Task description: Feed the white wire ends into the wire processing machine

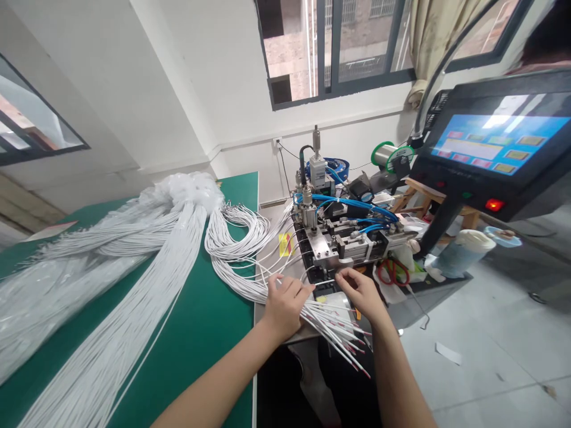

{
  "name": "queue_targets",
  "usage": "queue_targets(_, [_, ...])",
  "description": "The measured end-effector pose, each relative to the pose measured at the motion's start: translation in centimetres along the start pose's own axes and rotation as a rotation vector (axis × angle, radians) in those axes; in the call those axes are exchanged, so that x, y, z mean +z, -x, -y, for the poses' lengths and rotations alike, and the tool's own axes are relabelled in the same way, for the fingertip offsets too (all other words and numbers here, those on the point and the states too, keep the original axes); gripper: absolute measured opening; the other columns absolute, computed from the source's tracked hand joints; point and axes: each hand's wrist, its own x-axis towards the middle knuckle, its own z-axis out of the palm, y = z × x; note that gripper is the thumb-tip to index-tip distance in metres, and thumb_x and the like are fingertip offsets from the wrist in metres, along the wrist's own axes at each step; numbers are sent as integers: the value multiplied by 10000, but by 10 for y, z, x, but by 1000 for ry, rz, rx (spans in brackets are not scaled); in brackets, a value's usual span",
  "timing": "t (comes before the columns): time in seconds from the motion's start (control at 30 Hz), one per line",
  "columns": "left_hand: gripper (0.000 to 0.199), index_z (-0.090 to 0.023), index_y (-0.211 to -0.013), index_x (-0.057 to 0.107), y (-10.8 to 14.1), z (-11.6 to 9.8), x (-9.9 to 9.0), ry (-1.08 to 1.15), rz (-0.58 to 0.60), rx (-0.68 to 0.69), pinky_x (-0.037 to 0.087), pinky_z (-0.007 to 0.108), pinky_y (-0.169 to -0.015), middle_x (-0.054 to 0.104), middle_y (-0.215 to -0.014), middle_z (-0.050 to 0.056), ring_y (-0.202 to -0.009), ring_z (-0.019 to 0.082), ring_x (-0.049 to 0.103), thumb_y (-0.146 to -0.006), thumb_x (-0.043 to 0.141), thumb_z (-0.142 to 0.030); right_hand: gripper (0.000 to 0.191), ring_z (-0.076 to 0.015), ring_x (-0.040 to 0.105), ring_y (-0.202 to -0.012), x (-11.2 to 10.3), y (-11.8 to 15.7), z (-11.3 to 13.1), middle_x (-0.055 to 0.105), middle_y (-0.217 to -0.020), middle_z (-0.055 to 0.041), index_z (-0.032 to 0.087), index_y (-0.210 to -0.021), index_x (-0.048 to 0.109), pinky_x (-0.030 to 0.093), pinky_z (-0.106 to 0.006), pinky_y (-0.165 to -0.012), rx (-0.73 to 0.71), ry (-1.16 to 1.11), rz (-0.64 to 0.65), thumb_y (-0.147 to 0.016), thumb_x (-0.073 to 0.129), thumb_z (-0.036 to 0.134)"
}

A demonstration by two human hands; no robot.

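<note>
A single white cable (325, 283) runs between my two hands, just in front of the metal machine (322, 245). My left hand (286, 304) has its thumb and index finger closed on that cable, over a bundle of white cables (328, 324) whose reddish tips point down and right. At the cable's far end, my right hand (359, 290) pinches its thumb and index finger together; what lies between these fingertips is too small to make out. The bundle curves back to the left onto the green table.
White cables (151, 285) and clear plastic wrap (187, 190) lie on the green table (214, 368). A touchscreen (499, 145) stands at right. Red-handled scissors (392, 272), a solder wire spool (388, 156) and a blue container (464, 254) are near the machine.
</note>
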Motion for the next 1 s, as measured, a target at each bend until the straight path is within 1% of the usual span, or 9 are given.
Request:
queue_targets(0.1, [353,-211,-1051,636,-1,-1,-1,-10,22,-21,257,430,-901,625,-818,38,-815,189,548,-737,499,-122,270,-131,437,-578,3,-5,-5,478,-603,30,190,-683,528,337,-235,-545,18,-87,65,-835,522,413])
queue_targets(0.23, [398,-219,-1037,641,-2,-1,-1,-17,50,-46,249,440,-910,627,-824,37,-822,194,546,-670,535,-108,294,-115,392,-545,7,-8,-10,421,-566,43,188,-624,496,315,-227,-523,124,-241,108,-792,537,425])
queue_targets(0.37, [368,-225,-1019,646,-2,-2,0,-3,51,-53,242,450,-917,632,-821,39,-826,197,545,-687,531,-117,299,-100,343,-496,11,-7,-12,390,-533,54,188,-585,491,269,-220,-476,247,-381,112,-736,576,432])
queue_targets(0.47, [350,-229,-1016,648,-1,-2,1,0,56,-63,241,454,-916,631,-820,39,-826,201,545,-695,541,-137,318,-95,325,-490,13,-5,-14,378,-532,55,186,-590,490,253,-217,-467,290,-448,111,-723,600,453])
queue_targets(0.6, [369,-239,-1023,645,0,-1,1,8,64,-75,238,460,-922,633,-834,32,-841,206,551,-675,567,-146,374,-96,328,-514,13,-1,-14,384,-556,49,182,-606,486,257,-219,-482,283,-456,74,-722,623,510])
queue_targets(0.8, [347,-239,-989,648,0,-2,0,21,33,-85,233,467,-922,634,-800,19,-826,202,556,-662,577,-147,429,-102,348,-539,11,4,-9,411,-575,34,170,-604,503,274,-224,-493,257,-421,22,-712,650,558])
queue_targets(0.9, [384,-240,-991,651,1,-1,1,16,39,-92,245,464,-907,640,-808,23,-833,208,554,-631,574,-131,431,-111,375,-548,9,6,-12,431,-578,25,165,-621,524,296,-229,-504,249,-372,-24,-720,644,568])
queue_targets(1.0, [438,-243,-1027,644,1,-1,2,-1,52,-126,262,459,-880,649,-851,29,-857,219,552,-610,576,-127,440,-115,385,-554,8,7,-16,431,-576,23,166,-626,525,314,-232,-513,226,-323,-80,-728,633,579])
